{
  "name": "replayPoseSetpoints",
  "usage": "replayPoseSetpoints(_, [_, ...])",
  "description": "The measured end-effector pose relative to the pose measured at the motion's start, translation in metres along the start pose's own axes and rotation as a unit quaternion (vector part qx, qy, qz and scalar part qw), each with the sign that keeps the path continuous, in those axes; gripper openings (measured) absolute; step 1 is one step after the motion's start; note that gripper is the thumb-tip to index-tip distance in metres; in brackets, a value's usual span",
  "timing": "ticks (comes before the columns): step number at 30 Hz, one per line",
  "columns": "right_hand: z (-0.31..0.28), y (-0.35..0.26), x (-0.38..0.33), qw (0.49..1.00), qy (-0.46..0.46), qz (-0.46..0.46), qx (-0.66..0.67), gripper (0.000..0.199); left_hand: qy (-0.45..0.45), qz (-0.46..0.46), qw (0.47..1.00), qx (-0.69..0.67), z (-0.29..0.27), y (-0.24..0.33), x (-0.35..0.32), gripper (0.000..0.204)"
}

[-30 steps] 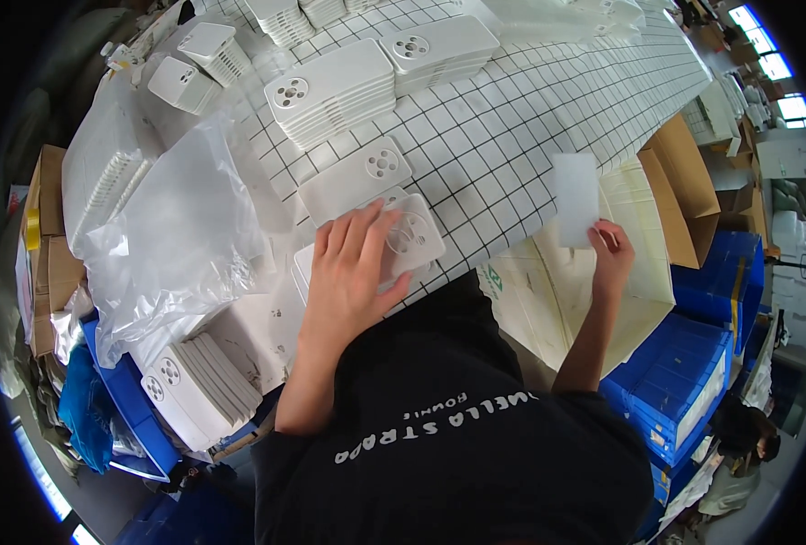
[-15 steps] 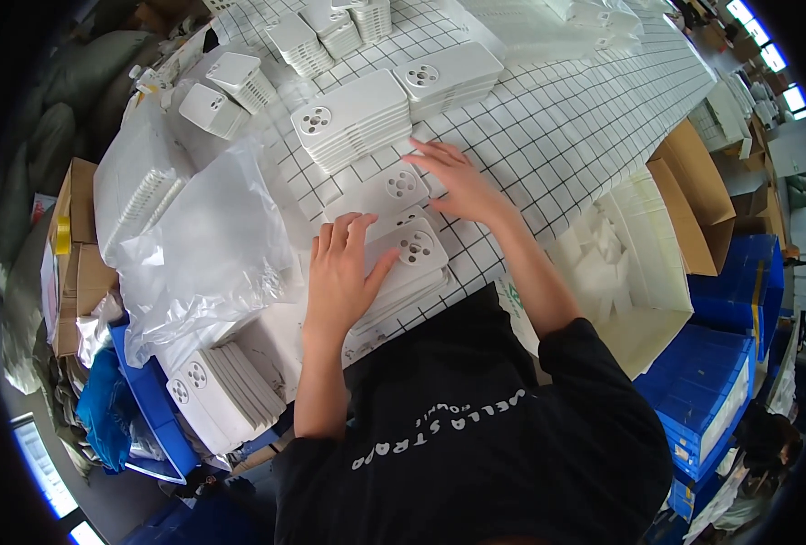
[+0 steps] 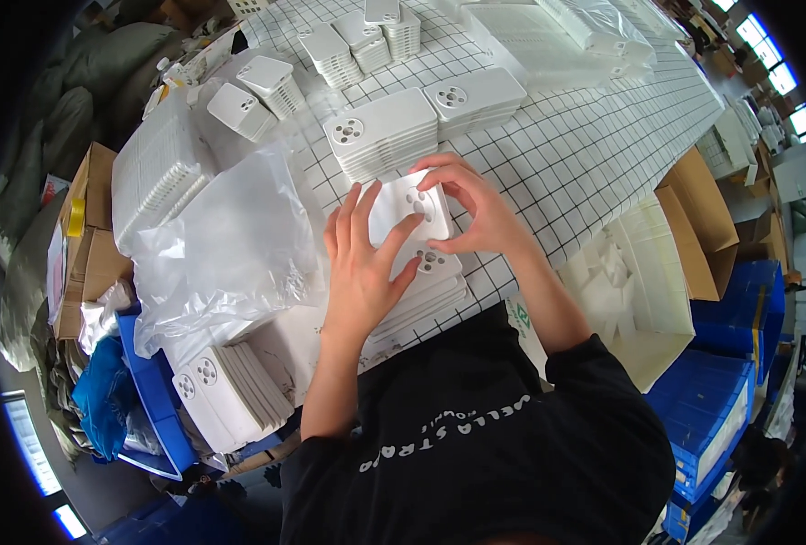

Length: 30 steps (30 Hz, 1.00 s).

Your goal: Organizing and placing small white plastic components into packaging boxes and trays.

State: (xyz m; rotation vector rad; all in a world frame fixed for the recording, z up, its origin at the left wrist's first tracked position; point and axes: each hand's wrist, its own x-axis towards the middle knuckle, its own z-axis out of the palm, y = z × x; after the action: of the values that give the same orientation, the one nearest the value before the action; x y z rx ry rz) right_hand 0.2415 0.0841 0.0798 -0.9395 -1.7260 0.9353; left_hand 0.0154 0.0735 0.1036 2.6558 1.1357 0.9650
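Note:
A white phone case (image 3: 398, 208) with a cluster of round camera holes is raised slightly in front of me, tilted over the nearer pile. My right hand (image 3: 471, 204) grips its right end, the index finger over the top edge and the thumb at the lower corner. My left hand (image 3: 367, 272) is at its left side, fingers behind the far edge and one fingertip on the face near the holes. Beneath my hands lies a pile of similar white cases (image 3: 448, 289). Just beyond stand two neat stacks of cases, a left stack (image 3: 389, 123) and a right stack (image 3: 485, 95).
More case stacks (image 3: 330, 54) stand at the back of the grid-patterned table (image 3: 594, 118). Clear plastic bags (image 3: 230, 245) lie to the left. Cases stand on edge (image 3: 230, 400) at front left. A cream bin (image 3: 653, 300) and blue boxes (image 3: 698, 404) are on the right.
Both hands have come together on one case, which is now lifted and tilted; earlier it lay flat with my right hand open beside it. The whole view has shifted slightly.

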Motion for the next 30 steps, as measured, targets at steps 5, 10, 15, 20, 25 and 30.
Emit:
replayPoseSetpoints(5, [0.025, -0.016, -0.013, 0.956, 0.052, -0.029, 0.288, 0.068, 0.002, 0.005, 0.997, -0.077, -0.005, 0.003, 0.0, 0.063])
replayPoseSetpoints(10, [0.028, 0.018, -0.039, 0.967, 0.11, 0.024, 0.227, 0.068, 0.012, 0.01, 0.986, -0.164, -0.019, 0.018, -0.002, 0.063])
replayPoseSetpoints(15, [-0.012, 0.017, -0.07, 0.873, 0.417, 0.018, 0.254, 0.05, 0.029, -0.025, 0.984, -0.175, -0.03, 0.01, -0.004, 0.064])
replayPoseSetpoints(20, [-0.127, 0.032, -0.217, 0.744, 0.659, 0.107, 0.014, 0.048, -0.076, -0.095, 0.977, -0.173, -0.006, 0.005, -0.013, 0.068])
replayPoseSetpoints(25, [-0.158, 0.064, -0.398, 0.445, 0.558, 0.406, -0.571, 0.049, -0.175, -0.038, 0.978, -0.105, 0.023, -0.001, -0.027, 0.065])
replayPoseSetpoints(30, [-0.109, 0.028, -0.298, 0.674, 0.655, 0.194, -0.281, 0.033, -0.175, -0.127, 0.946, -0.241, 0.03, -0.02, -0.029, 0.058])
